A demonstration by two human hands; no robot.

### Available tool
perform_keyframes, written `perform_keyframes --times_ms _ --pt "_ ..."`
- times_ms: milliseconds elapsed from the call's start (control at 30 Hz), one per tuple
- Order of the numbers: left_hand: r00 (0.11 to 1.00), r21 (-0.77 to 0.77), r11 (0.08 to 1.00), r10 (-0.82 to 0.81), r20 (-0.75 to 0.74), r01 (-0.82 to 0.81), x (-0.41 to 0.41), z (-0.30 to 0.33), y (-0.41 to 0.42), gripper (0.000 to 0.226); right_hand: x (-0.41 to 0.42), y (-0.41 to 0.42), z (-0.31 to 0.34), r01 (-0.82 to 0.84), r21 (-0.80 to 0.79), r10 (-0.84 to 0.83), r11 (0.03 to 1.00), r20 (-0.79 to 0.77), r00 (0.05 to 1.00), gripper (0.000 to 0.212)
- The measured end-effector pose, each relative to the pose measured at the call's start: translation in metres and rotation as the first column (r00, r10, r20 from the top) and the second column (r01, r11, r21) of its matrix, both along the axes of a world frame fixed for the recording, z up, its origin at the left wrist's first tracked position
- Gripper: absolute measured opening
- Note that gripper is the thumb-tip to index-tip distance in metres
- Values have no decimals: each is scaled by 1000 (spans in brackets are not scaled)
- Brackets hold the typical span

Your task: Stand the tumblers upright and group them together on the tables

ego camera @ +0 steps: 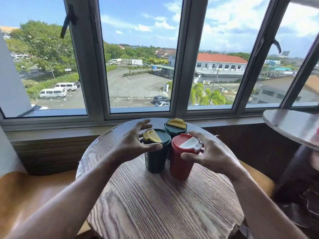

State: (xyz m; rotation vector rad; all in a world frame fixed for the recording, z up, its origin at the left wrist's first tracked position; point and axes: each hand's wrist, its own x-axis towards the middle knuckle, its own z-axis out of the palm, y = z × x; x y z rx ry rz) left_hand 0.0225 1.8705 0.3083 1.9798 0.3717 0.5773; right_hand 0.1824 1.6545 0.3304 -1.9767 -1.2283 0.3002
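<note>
Tumblers, three in number, stand upright and close together near the middle of a round wood-grain bench (155, 204); the near green tumbler (155, 157) carries a dark green lid with a yellow flap; the far green tumbler (175, 129), with a like lid, stands just behind; the red tumbler (181, 163), with a red lid and white flap, stands at the right, touching or nearly touching the near green one. Left hand (134, 144): open, fingers spread, curved about the left side of the near green tumbler; the thumb lies along the rim of its lid, while the fingers reach past its far side without closing; whether the palm touches the body cannot be told. Right hand (208, 152): likewise open and spread about the right side of the red tumbler; the thumb tip meets the cup just below the lid, the fingertips hover near the white flap; no firm grasp is evident. A second round bench (293, 125) shows at the right edge; a window (139, 66) spans the background, overlooking a car park and buildings.
</note>
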Motion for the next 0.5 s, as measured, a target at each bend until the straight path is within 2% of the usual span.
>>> perform_keyframes --times_ms 167,300,500 --pt "999 35 999 25 -24 -24 -3 -1 -1 117 -2 1 -1 15 2 -15 1000 32 999 96" --pt "998 68 996 62 -25 -60 -6 -2 0 121 -4 0 3 64 10 -65 998 135 989 89" --pt "993 96 990 103 48 -108 -15 -1 -9 116 -11 -1 7 95 32 -99 995 122 988 91"
